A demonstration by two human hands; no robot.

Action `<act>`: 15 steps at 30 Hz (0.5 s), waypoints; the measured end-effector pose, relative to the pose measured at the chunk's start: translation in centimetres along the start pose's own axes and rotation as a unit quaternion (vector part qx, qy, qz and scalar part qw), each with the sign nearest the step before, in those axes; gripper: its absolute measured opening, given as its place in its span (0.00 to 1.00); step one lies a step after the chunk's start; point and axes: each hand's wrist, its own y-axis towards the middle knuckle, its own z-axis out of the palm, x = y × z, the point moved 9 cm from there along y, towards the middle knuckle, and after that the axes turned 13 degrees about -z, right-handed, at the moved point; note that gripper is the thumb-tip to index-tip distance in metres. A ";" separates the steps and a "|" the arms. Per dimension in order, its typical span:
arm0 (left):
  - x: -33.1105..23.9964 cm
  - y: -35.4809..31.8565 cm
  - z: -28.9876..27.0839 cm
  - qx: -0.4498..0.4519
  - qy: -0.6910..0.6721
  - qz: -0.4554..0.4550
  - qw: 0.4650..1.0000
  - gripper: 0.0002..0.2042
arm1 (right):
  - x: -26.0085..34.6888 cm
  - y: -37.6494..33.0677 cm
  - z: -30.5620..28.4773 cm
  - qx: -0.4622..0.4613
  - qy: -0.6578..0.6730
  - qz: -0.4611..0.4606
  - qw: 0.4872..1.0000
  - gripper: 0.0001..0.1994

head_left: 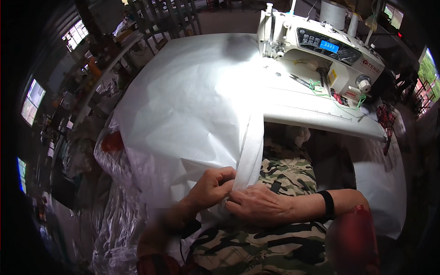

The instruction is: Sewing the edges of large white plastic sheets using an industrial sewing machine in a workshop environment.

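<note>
Plastic film (119, 229), clear & crinkly, far L; smooth wht sheet (183, 101) beside it, spread over tabletop (298, 107) toward you; your L hand (213, 185) & R hand (256, 201) pinch its folded, textured edge (250, 156); boxy sewing machine (327, 48) upper R.

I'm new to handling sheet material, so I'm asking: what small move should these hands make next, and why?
Perhaps smooth the white strip with the right hand while the left hand steadies it: both hands hold its near end close together, and creases show in the white sheet beside the left hand.
</note>
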 end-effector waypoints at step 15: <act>-1.3 -2.4 -4.6 -0.205 0.057 0.015 0.977 0.08 | -10.6 -9.1 -5.7 -0.548 0.202 0.219 0.782 0.18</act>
